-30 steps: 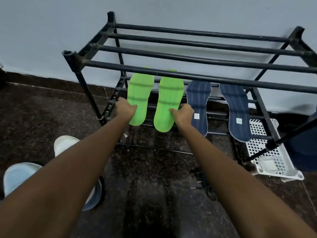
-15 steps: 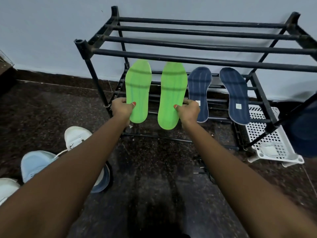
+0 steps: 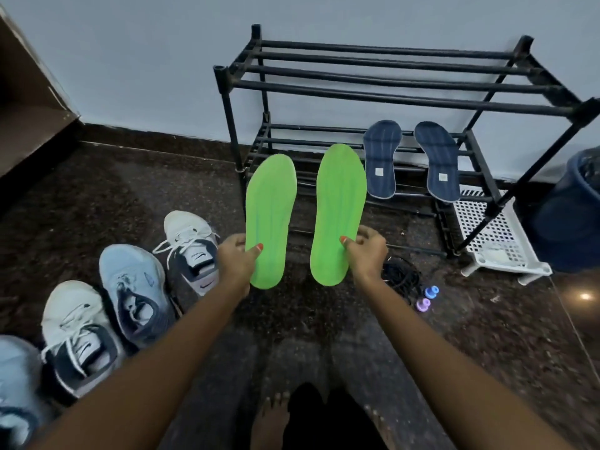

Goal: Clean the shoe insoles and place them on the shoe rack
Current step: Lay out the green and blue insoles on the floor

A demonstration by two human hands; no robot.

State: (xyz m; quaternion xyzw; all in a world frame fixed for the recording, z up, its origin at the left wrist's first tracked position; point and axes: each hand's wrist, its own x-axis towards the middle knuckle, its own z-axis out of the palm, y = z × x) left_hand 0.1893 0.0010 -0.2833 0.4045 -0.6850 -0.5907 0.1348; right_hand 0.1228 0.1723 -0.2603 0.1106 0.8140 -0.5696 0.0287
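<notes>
My left hand (image 3: 235, 258) pinches the heel end of one bright green insole (image 3: 271, 216), thumb on top. My right hand (image 3: 365, 251) pinches the second green insole (image 3: 339, 209) the same way. Both insoles are held up in the air, toes pointing away, in front of the black shoe rack (image 3: 399, 99) and off its bars. Two dark blue insoles (image 3: 381, 159) (image 3: 438, 160) lie side by side on the rack's lower shelf, to the right.
Several sneakers stand on the dark floor at left, among them a white one (image 3: 191, 241) and a light blue one (image 3: 133, 287). A white perforated basket (image 3: 493, 235) sits under the rack's right end, a dark blue bin (image 3: 571, 209) beyond it. Black laces (image 3: 402, 274) and small purple and blue pieces (image 3: 427, 298) lie near my right hand.
Both hands have pulled the green insoles off the rack's lower shelf and back toward me. The view has drawn back and swung down, showing the sneakers and my feet.
</notes>
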